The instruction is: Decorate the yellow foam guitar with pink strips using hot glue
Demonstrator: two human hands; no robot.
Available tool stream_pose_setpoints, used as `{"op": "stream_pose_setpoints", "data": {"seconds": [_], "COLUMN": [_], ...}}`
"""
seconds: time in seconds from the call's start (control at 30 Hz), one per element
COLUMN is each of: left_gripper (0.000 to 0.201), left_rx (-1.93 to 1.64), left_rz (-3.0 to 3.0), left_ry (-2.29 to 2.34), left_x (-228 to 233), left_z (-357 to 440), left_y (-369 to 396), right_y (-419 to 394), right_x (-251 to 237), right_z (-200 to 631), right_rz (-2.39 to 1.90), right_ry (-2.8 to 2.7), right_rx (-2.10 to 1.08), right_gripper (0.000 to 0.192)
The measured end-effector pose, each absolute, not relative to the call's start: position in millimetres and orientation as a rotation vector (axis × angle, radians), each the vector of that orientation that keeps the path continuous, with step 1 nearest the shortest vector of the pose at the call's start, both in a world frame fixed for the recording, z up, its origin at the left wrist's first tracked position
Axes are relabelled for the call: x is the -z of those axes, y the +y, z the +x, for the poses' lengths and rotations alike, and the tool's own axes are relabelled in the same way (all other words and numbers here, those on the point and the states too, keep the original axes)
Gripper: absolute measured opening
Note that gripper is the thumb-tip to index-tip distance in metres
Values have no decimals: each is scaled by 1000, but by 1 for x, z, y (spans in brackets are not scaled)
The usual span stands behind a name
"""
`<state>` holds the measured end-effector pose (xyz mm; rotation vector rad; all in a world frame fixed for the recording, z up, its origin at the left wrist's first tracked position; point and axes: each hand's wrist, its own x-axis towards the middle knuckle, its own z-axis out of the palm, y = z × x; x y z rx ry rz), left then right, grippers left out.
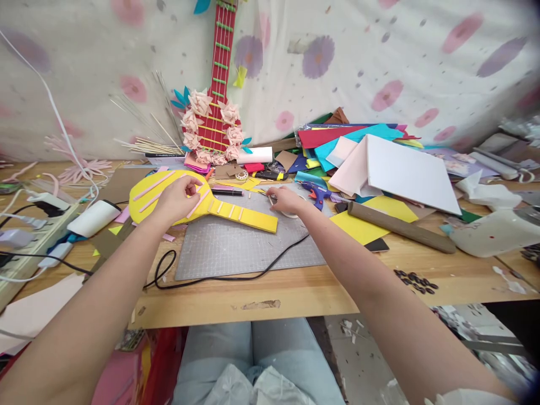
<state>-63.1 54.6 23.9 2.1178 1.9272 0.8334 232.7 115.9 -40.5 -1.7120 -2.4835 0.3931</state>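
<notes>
- Head view, nearest first: pale jeans showed below the wooden table edge, both bare forearms reaching out over it, and a black cable looped across the near side of the grey cutting mat.
- On the far left part of that mat lay the yellow foam guitar cut-out, flat, its round body to the left and its neck running right, pink strips stuck across it.
- The left hand rested on the round body, fingers curled down onto the pink strips — pressing rather than gripping, as far as could be judged.
- The right hand sat just beyond the neck's end, fingers closed on a small white piece; what it was could not be told.
- Judged by its look, the cut-out would be light, soft and bendy — a thin sheet that flops if lifted by the neck alone. The wide body, or body and neck together, seemed the safer hold; the strips could peel under a rubbing thumb.
- Right of the hands lay a blue glue gun and a brown cardboard tube.
- Farther back a heap of coloured foam sheets carried a white board; a finished red guitar with paper flowers leaned on the flowered cloth.
</notes>
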Motion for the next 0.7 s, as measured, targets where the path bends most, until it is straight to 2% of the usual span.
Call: {"op": "stream_pose_setpoints", "data": {"seconds": [0.23,0.53,0.7], "left_gripper": [32,46,57], "left_rx": [-833,-65,185], "left_rz": [2154,2642,2748], "left_ry": [1940,1512,1325], "left_x": [-35,-28,-19], "left_z": [-81,-66,-36], "left_y": [65,65,69], "right_y": [113,96,96], "right_x": [40,40,41], "right_z": [237,238,244], "right_rz": [-1584,-1494,-1526], "right_ry": [-2513,-2329,-2216], "right_rx": [-365,-374,-422], "right_gripper": [49,34,33]}}
